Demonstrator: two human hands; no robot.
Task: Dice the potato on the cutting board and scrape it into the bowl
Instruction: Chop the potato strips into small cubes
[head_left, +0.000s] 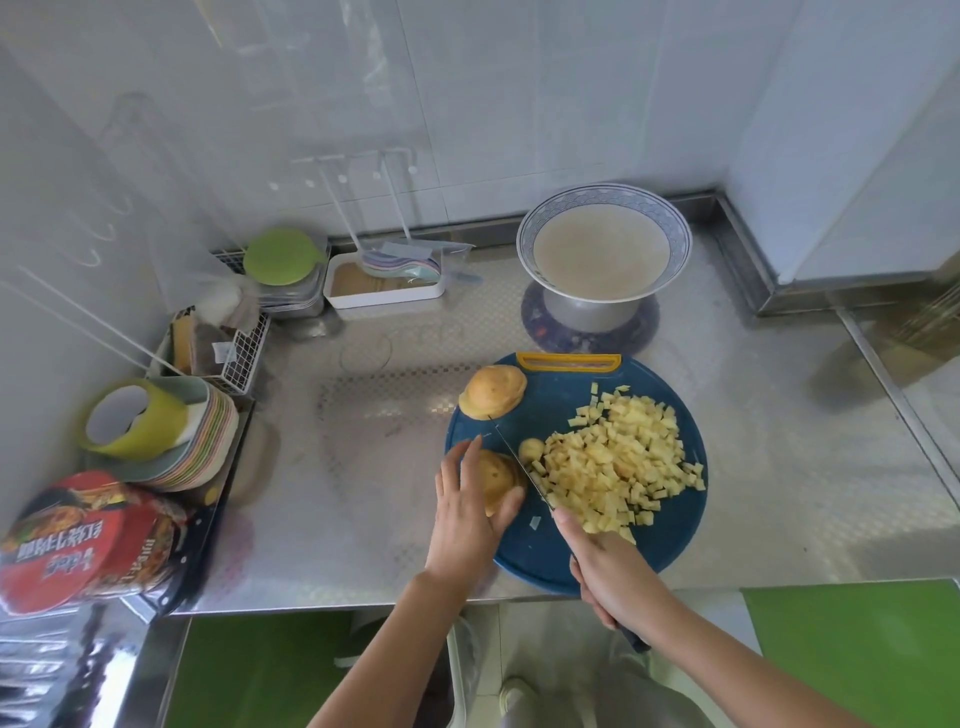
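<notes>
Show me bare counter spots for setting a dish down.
Bare steel lies between the white wire basket and the round blue cutting board, and right of the board and blue-rimmed bowl. The left edge, with stacked pastel plates, and the board are crowded.

White glossy tiled wall at back and left, faint reflections on it. White plastic hook rail stuck on the tiles. Embossed stainless steel countertop with a raised steel back lip. Bright green surface below the front edge, floor or mat unclear. Pale grey floor strip between. Soft even daylight, glare on the counter's right.
</notes>
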